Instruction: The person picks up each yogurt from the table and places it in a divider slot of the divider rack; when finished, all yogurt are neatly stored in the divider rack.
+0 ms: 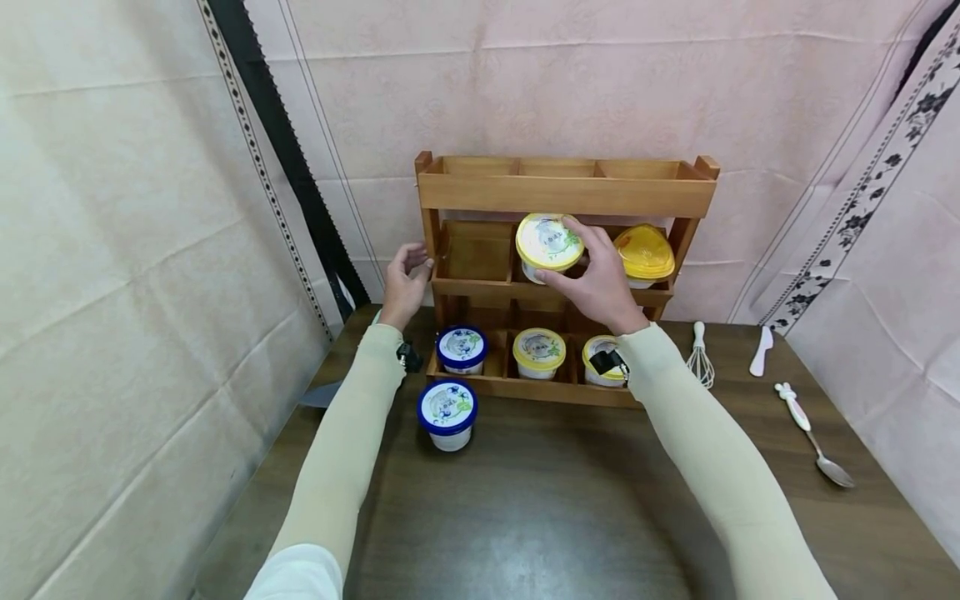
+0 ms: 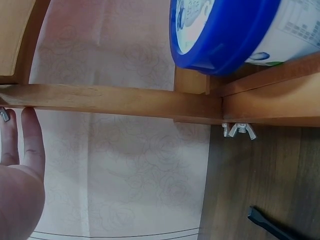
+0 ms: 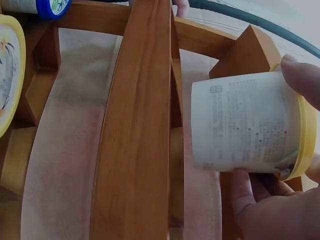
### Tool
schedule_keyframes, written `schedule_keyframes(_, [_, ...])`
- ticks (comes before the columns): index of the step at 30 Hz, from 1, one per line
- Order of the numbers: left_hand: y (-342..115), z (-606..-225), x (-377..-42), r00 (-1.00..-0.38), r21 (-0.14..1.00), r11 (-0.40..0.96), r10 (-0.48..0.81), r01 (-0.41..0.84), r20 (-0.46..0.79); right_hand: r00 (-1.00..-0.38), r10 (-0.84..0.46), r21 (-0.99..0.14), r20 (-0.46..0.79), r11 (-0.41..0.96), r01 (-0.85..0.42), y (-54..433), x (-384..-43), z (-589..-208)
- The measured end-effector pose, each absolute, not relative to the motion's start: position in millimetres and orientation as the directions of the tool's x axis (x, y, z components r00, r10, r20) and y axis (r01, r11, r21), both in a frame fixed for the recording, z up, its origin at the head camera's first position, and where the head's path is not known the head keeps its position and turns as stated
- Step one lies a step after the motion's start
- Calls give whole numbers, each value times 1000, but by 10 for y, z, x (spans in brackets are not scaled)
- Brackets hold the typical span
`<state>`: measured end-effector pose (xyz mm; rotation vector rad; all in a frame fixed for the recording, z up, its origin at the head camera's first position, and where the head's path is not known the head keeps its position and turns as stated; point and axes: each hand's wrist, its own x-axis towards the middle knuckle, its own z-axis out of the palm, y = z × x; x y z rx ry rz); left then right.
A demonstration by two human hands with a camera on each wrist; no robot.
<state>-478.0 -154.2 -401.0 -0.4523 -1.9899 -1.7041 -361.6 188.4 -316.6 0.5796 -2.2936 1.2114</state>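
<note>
My right hand (image 1: 602, 283) grips a white tub with a yellow lid (image 1: 550, 242), thumb and fingers around its rim. It is tilted, its lid toward the head camera, in front of the wooden rack's middle tier (image 1: 480, 288). In the right wrist view the tub's printed side (image 3: 240, 122) shows beside a shelf board. My left hand (image 1: 405, 283) is at the rack's left side; in the left wrist view its fingers (image 2: 33, 140) reach straight up to the side post (image 2: 115, 99). A tub with a domed yellow lid (image 1: 645, 252) sits in the middle tier's right compartment.
The bottom tier holds a blue-lidded tub (image 1: 461, 348) and two yellow-lidded tubs (image 1: 539, 353) (image 1: 602, 371). Another blue-lidded tub (image 1: 447, 414) stands on the table in front. At right lie a whisk (image 1: 700, 358), a white-handled utensil (image 1: 761, 350) and a spoon (image 1: 813, 435).
</note>
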Motion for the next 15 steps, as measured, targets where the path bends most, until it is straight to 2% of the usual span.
schedule_keyframes(9, [-1528,-4007,-4792,-843,836,183,-65,517,535,-837,-104,-659,537,567,-494,1822,-3814,-3189])
schedule_keyframes(15, [-1491,-3927,-4649,-849,844,177,-69,505,523,-861,-100,-665,499,592,-455,1809,-3909,-3310])
